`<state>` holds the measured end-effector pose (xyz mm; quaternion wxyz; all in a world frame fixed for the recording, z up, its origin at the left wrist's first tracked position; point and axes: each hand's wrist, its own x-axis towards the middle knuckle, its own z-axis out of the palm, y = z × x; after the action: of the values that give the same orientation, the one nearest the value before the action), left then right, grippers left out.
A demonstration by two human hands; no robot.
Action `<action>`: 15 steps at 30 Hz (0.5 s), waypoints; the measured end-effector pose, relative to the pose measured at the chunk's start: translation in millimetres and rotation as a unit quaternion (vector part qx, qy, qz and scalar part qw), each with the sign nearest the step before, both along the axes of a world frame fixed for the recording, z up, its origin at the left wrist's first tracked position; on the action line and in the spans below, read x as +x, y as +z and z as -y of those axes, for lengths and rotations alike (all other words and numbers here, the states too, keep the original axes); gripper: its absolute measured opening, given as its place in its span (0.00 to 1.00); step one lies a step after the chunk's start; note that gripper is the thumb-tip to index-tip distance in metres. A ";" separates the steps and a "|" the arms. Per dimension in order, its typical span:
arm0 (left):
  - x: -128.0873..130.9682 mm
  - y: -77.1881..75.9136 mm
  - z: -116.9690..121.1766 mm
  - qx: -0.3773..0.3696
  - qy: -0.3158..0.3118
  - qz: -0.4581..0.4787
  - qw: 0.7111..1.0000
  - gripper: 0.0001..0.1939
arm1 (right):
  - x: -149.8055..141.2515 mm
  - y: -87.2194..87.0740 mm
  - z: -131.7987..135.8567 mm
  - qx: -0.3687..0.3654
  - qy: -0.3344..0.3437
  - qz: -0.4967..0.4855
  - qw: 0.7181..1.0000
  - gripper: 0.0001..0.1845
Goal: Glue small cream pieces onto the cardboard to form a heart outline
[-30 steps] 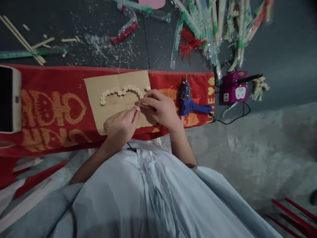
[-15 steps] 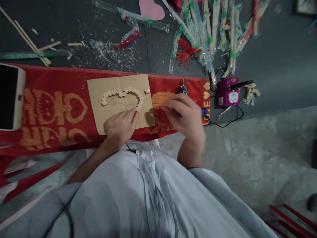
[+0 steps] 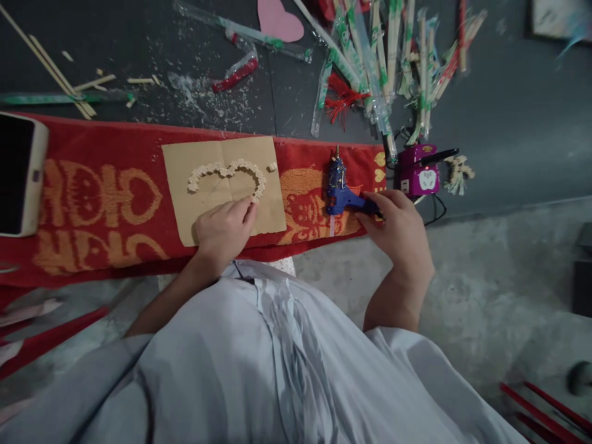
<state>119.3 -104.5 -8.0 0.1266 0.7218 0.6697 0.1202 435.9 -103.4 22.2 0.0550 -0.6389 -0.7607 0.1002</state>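
A tan cardboard sheet [image 3: 185,209] lies on a red towel [image 3: 92,197] with orange patterns. On the sheet, small pale pieces [image 3: 226,172] form part of a heart outline. My left hand [image 3: 224,231] rests on the sheet's lower edge, fingers curled, fingertips by the outline's right end. My right hand [image 3: 400,231] is at the handle of a blue glue gun [image 3: 340,191] lying on the towel, fingers closing round the grip.
A phone [image 3: 18,176] lies at the towel's left end. A purple power socket [image 3: 419,172] with black cord sits right of the gun. Wrapped chopsticks [image 3: 393,49], a pink heart [image 3: 277,21], wood scraps and shavings litter the dark floor behind. Red sticks [image 3: 546,404] lie at lower right.
My right hand left the heart outline and moved right to the glue gun's handle. My left hand stayed on the cardboard sheet.
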 end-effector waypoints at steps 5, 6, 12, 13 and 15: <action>0.5 1.3 -0.8 -0.009 0.006 -0.007 1.000 0.14 | -2.3 -0.7 -9.4 0.011 0.024 0.032 0.999 0.19; 0.6 1.6 -0.7 -0.008 0.007 -0.008 1.000 0.14 | -3.1 -0.2 -11.5 0.014 0.031 0.035 0.999 0.19; 0.3 2.6 0.9 -0.022 0.005 0.004 1.000 0.16 | -7.2 2.8 -18.9 0.011 0.034 0.049 0.998 0.22; 0.1 2.1 1.1 -0.020 0.003 0.006 1.000 0.16 | -7.6 3.2 -20.0 0.010 0.029 0.048 0.998 0.25; -0.3 0.9 1.2 -0.007 -0.001 0.004 1.000 0.16 | -8.5 4.4 -23.3 -0.001 0.041 0.043 0.998 0.27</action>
<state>119.0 -105.7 -7.1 0.1340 0.7209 0.6696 0.1182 427.5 -80.1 26.6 0.0174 -0.6113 -0.7876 0.0754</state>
